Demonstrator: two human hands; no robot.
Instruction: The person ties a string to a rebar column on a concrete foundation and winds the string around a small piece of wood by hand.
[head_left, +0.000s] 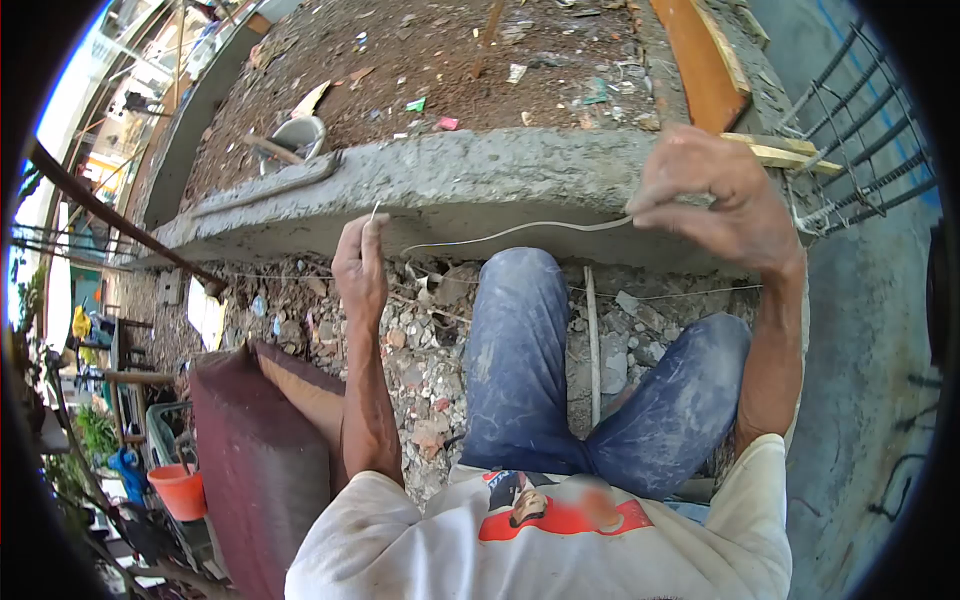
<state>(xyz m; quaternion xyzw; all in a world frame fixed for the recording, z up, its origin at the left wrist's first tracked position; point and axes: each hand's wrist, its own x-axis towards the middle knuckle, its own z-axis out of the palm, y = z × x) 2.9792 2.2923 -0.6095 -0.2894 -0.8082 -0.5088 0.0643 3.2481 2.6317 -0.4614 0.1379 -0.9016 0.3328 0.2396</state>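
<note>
My left hand [362,255] is closed in a pinch, with a thin, pale, pin-like piece [376,210] poking up from the fingertips. My right hand [715,195] pinches one end of a thin pale wire [520,229]. It curves leftward in front of the concrete beam [480,165] and its far end hangs close to my left hand. Whether that wire joins the piece in my left hand, I cannot tell. Both hands are raised near the beam's edge, above my bent knees.
Rubble [415,370] covers the ground around my legs. A taut string [670,295] crosses low beneath the beam. A steel rebar cage [865,130] and wooden boards [705,60] lie at right. A bowl [300,132] rests behind the beam; a maroon cushioned block [260,450] and orange bucket [178,492] stand left.
</note>
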